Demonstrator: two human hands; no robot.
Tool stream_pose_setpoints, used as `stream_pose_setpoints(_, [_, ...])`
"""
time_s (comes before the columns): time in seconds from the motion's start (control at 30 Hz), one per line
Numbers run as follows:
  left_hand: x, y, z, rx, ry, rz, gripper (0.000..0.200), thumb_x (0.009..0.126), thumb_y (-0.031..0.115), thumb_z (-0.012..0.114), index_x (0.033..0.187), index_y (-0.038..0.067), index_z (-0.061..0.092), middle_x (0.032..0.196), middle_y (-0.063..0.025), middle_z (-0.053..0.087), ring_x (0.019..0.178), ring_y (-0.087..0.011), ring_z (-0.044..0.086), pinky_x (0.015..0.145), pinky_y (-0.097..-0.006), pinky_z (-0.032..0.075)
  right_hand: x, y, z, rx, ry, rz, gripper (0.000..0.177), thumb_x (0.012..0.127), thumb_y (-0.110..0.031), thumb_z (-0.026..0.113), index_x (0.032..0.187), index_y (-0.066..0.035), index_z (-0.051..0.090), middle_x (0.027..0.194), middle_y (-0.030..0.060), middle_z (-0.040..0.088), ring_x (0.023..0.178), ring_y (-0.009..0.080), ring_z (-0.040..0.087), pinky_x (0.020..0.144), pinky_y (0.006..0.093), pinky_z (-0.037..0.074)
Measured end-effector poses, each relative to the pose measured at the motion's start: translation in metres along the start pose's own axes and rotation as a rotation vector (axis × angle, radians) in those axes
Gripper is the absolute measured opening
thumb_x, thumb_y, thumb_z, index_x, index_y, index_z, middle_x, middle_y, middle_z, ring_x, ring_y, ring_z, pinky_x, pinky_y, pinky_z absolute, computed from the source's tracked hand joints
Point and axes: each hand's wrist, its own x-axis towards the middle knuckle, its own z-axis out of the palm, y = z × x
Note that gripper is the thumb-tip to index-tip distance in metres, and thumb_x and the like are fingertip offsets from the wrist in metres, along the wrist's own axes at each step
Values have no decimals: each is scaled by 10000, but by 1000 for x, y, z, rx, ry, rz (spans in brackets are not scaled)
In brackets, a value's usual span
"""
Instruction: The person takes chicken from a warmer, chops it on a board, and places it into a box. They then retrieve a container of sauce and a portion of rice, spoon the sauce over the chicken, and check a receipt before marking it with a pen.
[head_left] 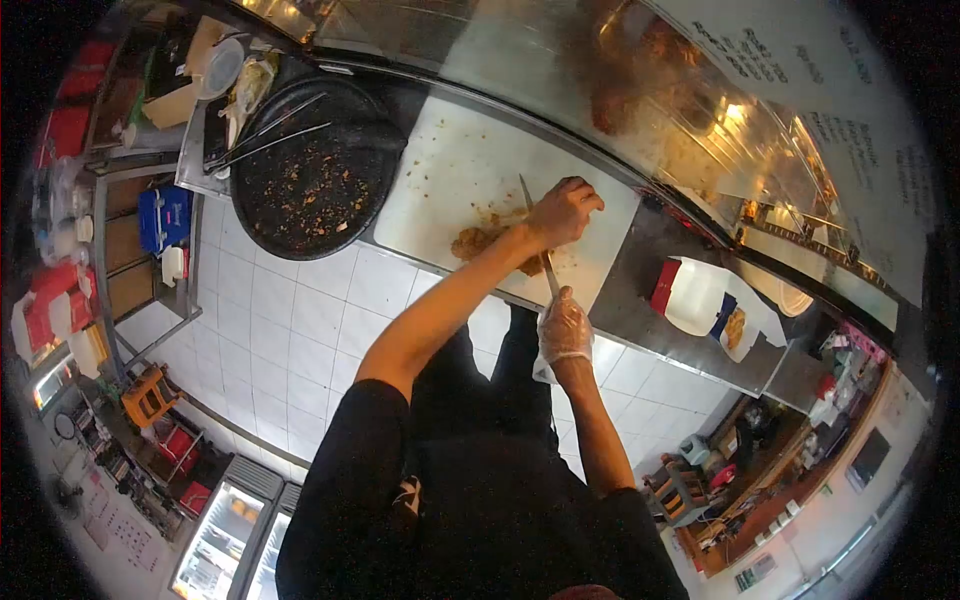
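My right hand (566,330), in a clear plastic glove, is closed around the handle of a long knife (549,272). The blade points away from me across the white cutting board (430,195). My bare left hand (566,212) lies over the middle of the blade, appearing to press on its back. Its fingers extend past the blade to the right, loosely bent and gripping nothing visible. Under the blade and my left wrist is a piece of browned fried chicken (472,242), partly hidden. Crumbs are scattered on the board around it.
A round black pan (315,190) with crumbs and metal tongs (268,140) stands left of the board. To the right, an open paper box (700,297) holds a browned food piece (736,328). A glass display case (640,90) runs behind the counter.
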Motion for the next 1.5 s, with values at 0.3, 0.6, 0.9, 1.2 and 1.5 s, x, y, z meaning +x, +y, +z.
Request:
stream_pose_setpoints(0.3, [6, -45, -20, 168, -298, -118, 178, 707, 57, 597, 884, 58, 616, 950, -110, 627, 1031, -312, 550, 938, -432, 436, 53, 24, 59, 219, -76, 23, 292, 954, -232, 481, 1124, -1, 534, 872, 259, 657, 739, 398, 661, 642, 458, 530])
stream_pose_setpoints(0.6, [-17, -47, -8, 206, -319, -3, 135, 708, 55, 573, 840, 73, 598, 952, -105, 622, 1006, -311, 539, 897, -426, 455, 22, 20, 95, -533, 206, -402, 213, 908, -140, 491, 1059, -17, 577, 813, 254, 659, 751, 412, 671, 650, 495, 544])
stream_pose_setpoints(0.9, [-10, -54, -19, 49, -275, -117, 157, 673, 48, 582, 826, 78, 606, 888, -87, 625, 971, -309, 545, 935, -412, 426, 5, -39, 10, -39, -91, 127, 282, 927, -156, 485, 1168, -20, 537, 766, 192, 681, 684, 415, 671, 593, 499, 542])
stream_pose_setpoints(1.2, [5, -74, -36, 103, -338, -83, 145, 672, 65, 597, 817, 76, 597, 901, -88, 611, 1023, -297, 525, 918, -428, 423, 40, -34, 37, 56, 91, -56, 251, 929, -209, 507, 1057, 7, 523, 698, 216, 646, 596, 405, 619, 530, 484, 487])
stream_pose_setpoints(1.5, [-8, -79, -43, 173, -221, 13, 193, 657, 20, 582, 841, 76, 587, 858, -91, 603, 981, -295, 531, 906, -431, 448, 54, -45, 78, -22, 63, -41, 361, 904, -146, 515, 1215, 28, 456, 808, 247, 656, 732, 401, 669, 615, 469, 539])
